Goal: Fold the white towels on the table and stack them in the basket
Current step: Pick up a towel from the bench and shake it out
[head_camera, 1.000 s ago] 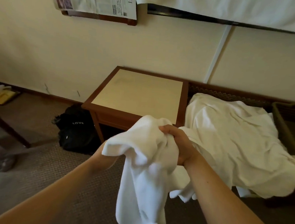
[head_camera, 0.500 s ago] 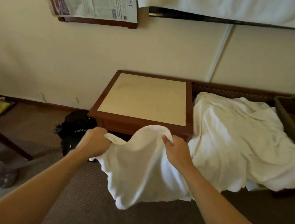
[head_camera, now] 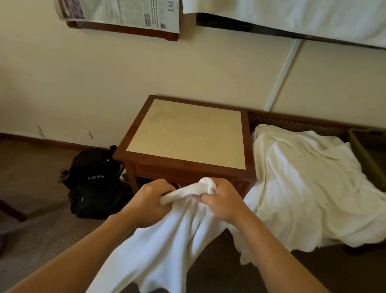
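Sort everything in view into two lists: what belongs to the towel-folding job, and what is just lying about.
Part of the job:
- white towel, gripped by left hand and right hand
- pile of white towels
- basket
- side table

Just lying about:
- black bag
- newspaper on the wall

"POST" – newspaper point(head_camera: 120, 2), "LOVE" – black bag point(head_camera: 94, 182)
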{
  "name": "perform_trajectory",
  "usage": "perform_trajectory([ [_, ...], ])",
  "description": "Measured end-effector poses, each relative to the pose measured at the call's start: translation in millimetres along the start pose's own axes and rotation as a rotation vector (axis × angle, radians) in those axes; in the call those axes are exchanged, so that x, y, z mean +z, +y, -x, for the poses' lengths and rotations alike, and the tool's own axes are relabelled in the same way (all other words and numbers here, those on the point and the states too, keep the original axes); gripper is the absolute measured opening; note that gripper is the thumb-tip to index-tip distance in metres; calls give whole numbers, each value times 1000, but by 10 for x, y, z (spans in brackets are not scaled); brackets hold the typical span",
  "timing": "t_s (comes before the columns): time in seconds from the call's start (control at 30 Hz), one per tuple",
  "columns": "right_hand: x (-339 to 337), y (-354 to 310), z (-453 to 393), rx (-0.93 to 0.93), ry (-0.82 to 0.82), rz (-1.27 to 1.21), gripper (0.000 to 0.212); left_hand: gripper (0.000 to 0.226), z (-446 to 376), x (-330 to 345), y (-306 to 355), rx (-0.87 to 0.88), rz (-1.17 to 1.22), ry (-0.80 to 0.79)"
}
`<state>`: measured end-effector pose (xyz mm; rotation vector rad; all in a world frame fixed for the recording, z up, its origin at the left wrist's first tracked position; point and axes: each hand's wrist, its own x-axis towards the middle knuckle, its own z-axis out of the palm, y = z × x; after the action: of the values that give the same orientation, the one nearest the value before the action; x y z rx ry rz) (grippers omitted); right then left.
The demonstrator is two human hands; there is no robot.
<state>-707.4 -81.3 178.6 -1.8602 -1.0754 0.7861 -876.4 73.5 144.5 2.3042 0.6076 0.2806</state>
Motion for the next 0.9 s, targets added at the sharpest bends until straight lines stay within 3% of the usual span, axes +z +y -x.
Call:
perform_trajectory([
  [0.13,-43,-283,77,-61,-28,-221,11,28,89,230,-404,-306,-79,16],
  [0.23,-117,-272,103,-2,145,-428,8,35,156,322,-691,-534,17,-38],
  [0.27,-166,-201,78,53,214,-384,3,35,158,324,-756,-576,53,-10],
  [0.33,-261,-2,18,178,218,11,48,31,108,292,-753,-527,45,68],
  [0.4,-234,151,-2,195,22,339,100,26,7,258,-550,-357,16,73],
  [0.47,-110,215,-9,183,-157,424,122,28,-95,258,-208,-150,-12,1],
  [0.53,25,266,-31,136,-237,439,108,30,-174,274,85,-49,5,-56],
  [0.63,-9,296,-77,55,-147,369,27,23,-244,264,291,-31,112,-120],
  [0.67,-65,304,-74,35,-81,336,11,18,-243,250,305,-57,164,-165],
  [0.73,-193,333,-56,-6,30,242,4,15,-219,244,264,-127,182,-277],
  [0.9,-499,328,15,-19,95,5,30,34,-77,394,-74,-253,-32,-501],
])
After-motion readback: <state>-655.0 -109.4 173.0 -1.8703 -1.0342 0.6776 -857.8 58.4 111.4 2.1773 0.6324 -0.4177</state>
